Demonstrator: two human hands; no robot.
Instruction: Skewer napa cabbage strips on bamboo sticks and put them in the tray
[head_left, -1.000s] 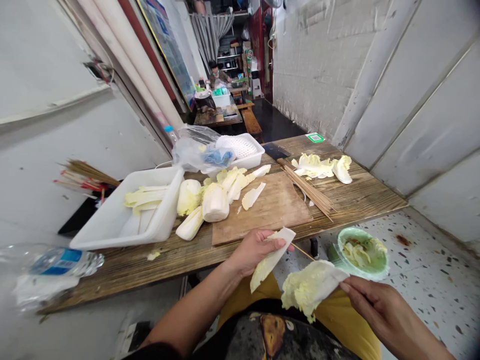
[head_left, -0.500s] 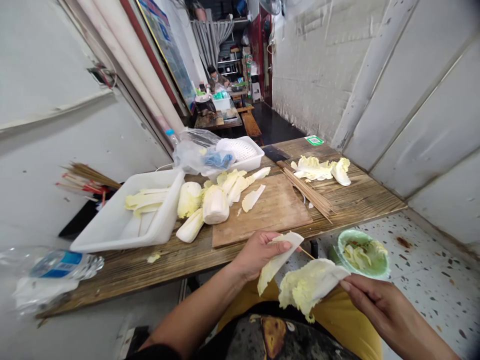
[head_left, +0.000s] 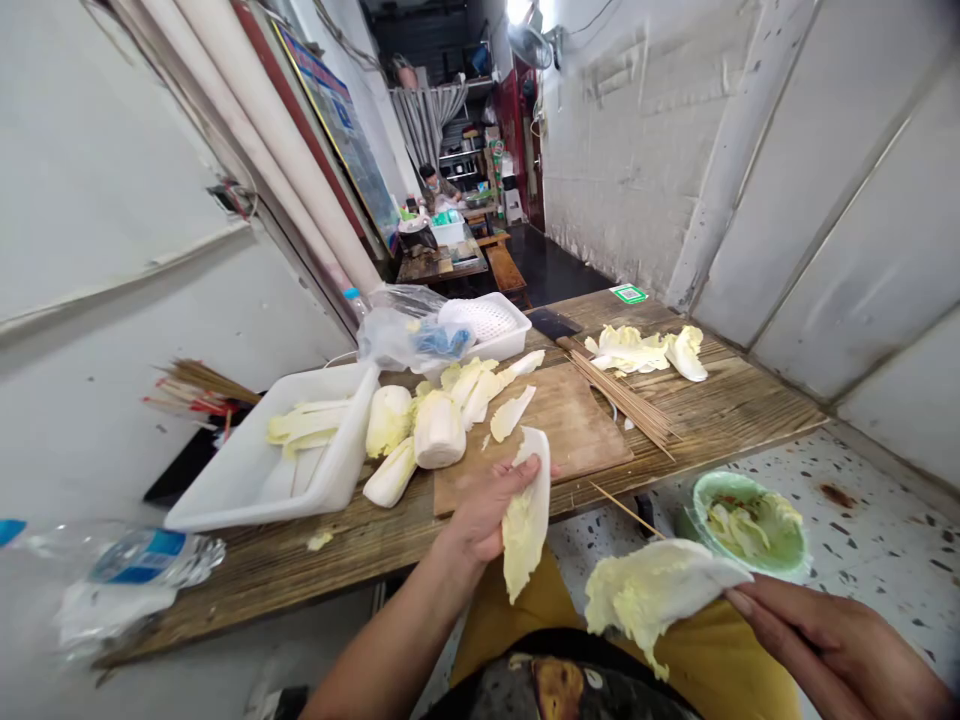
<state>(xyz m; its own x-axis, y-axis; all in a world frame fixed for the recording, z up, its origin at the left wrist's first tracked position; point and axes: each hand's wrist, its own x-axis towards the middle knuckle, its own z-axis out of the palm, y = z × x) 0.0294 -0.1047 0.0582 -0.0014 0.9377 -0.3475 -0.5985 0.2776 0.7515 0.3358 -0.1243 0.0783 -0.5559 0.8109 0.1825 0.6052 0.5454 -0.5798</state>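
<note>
My left hand [head_left: 487, 510] is closed on a pale napa cabbage leaf [head_left: 526, 520], held upright in front of the cutting board's near edge. In my right hand [head_left: 817, 640], fingers pinched, is a bamboo skewer [head_left: 626, 508] that runs through a second cabbage leaf [head_left: 660, 590]. The skewer's bare tip points up and left, apart from the leaf in my left hand. The skewer's other end is hidden by the leaf and fingers. Cut cabbage pieces [head_left: 440, 430] lie beside and on the wooden cutting board [head_left: 577, 425], with a bundle of skewers [head_left: 622, 395] to its right.
A white tub [head_left: 352, 470] holding leaves stands on the table's left, near a plastic bottle [head_left: 142, 555]. Behind are a white tray [head_left: 514, 343] and a cleaver [head_left: 553, 322]. Leaves [head_left: 630, 350] lie at right; a green bin [head_left: 750, 530] is on the floor. A person [head_left: 435, 188] sits far back.
My left hand has moved its leaf left and up, away from the skewer tip, and turned it more upright. My right hand has shifted right and slightly down with the skewered leaf.
</note>
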